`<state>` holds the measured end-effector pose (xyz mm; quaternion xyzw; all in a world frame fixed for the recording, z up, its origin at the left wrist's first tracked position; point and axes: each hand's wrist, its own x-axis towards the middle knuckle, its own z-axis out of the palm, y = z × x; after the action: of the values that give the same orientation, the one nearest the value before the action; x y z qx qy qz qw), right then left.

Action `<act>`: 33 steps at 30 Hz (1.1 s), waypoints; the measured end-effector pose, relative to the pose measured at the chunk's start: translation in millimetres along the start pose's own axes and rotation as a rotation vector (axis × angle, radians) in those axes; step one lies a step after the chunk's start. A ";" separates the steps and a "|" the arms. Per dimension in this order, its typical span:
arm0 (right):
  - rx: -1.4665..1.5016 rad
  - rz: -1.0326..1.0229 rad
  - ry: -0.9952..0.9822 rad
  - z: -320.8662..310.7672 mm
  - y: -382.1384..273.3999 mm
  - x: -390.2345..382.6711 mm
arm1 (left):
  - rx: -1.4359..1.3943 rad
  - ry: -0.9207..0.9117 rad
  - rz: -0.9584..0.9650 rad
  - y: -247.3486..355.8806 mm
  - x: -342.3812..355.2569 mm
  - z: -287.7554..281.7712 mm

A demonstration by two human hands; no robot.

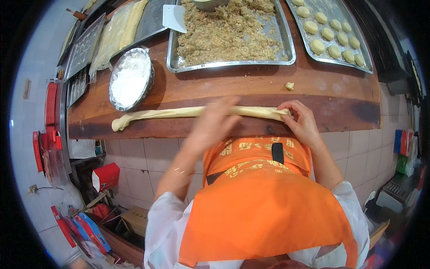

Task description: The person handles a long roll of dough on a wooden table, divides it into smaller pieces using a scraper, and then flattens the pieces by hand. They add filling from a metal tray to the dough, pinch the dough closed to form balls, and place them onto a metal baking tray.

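Observation:
A long rope of pale dough (172,112) lies along the near edge of the wooden table, with a knobbed left end. My right hand (301,120) grips its right end between thumb and fingers. Over the middle of the rope is my left hand (217,123), blurred by motion, its fingers stretched and apart. Whether it touches the dough I cannot tell. A small scrap of dough (290,86) sits just beyond my right hand.
A bowl of white flour (131,77) stands left, beyond the rope. Behind is a metal tray (233,63) of crumbly brown filling with a white scraper (174,18) at its corner. Round dough pieces fill a tray (368,62) at far right. Dough under plastic (109,38) lies far left.

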<state>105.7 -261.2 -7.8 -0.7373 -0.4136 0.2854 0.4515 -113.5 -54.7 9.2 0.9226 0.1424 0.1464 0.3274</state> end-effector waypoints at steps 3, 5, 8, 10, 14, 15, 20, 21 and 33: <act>0.073 -0.036 0.027 -4.0 -4.0 -3.1 | -0.056 0.065 0.185 43.2 44.4 62.6; 0.140 -0.031 0.051 -4.7 -4.0 -5.5 | -0.122 -0.126 0.067 54.1 60.3 79.0; 0.354 0.086 0.020 -16.9 3.8 -10.3 | -0.096 -0.310 0.011 60.2 72.3 82.0; 0.516 0.164 -0.004 -22.2 11.8 -14.1 | -0.056 -0.355 0.016 61.5 74.3 78.7; 0.377 0.016 -0.006 -28.2 0.4 -16.1 | -0.029 -0.444 -0.018 56.3 76.3 80.9; 0.277 -0.049 -0.043 -33.3 -7.2 -14.8 | -0.041 -0.449 -0.008 50.6 76.6 83.4; -0.062 -0.348 -0.021 -38.2 5.8 -9.6 | -0.178 -0.448 0.022 58.2 84.1 79.0; -0.063 -0.352 0.006 -38.7 8.0 -10.8 | -0.164 -0.473 -0.014 57.7 83.9 79.3; -0.061 -0.257 -0.026 -37.7 20.4 -31.5 | 0.231 -0.495 0.300 24.0 83.7 52.4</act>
<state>127.2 -309.8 -8.5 -0.6878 -0.5189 0.2219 0.4566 -13.7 -72.0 0.5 0.9720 -0.0636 -0.0532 0.2200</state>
